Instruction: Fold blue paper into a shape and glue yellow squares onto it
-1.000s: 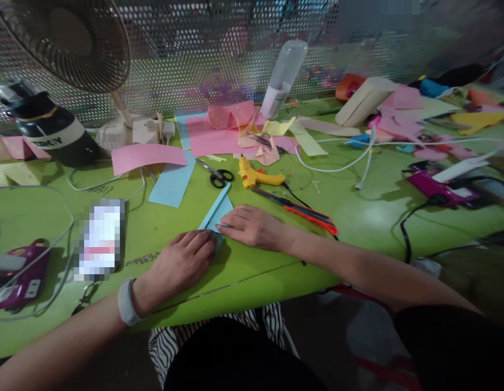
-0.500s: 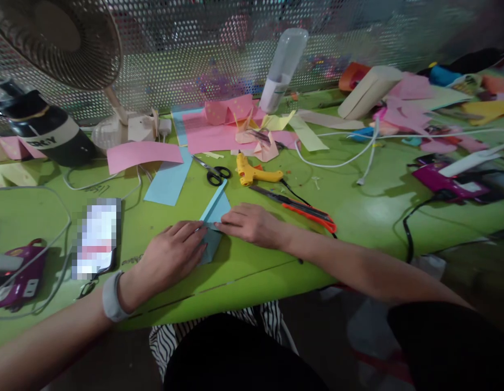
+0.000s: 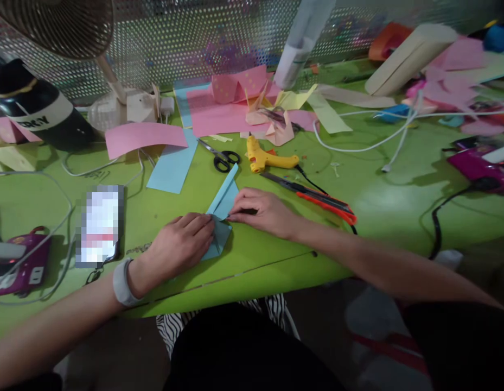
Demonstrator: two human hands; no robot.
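A folded piece of blue paper (image 3: 221, 239) lies on the green table, with a narrow folded strip sticking out toward the scissors. My left hand (image 3: 180, 241) presses on its left side, fingers close together. At the paper's right edge, near the crease, my right hand (image 3: 262, 213) pinches with thumb and forefinger. Beyond the paper are black-handled scissors (image 3: 224, 159), a yellow glue gun (image 3: 272, 158) and an orange utility knife (image 3: 327, 203).
A phone (image 3: 100, 225), a dark bottle (image 3: 44, 111) and a fan (image 3: 113, 106) stand or lie at the left. Pink paper (image 3: 146, 139) and other scraps are at the back. Purple power strips (image 3: 479, 165) and white cables flank the work area.
The view has shifted, moving most things on the right outward. My right hand's fingers have drawn into a pinch at the paper's edge, and more of the paper's lower part shows.
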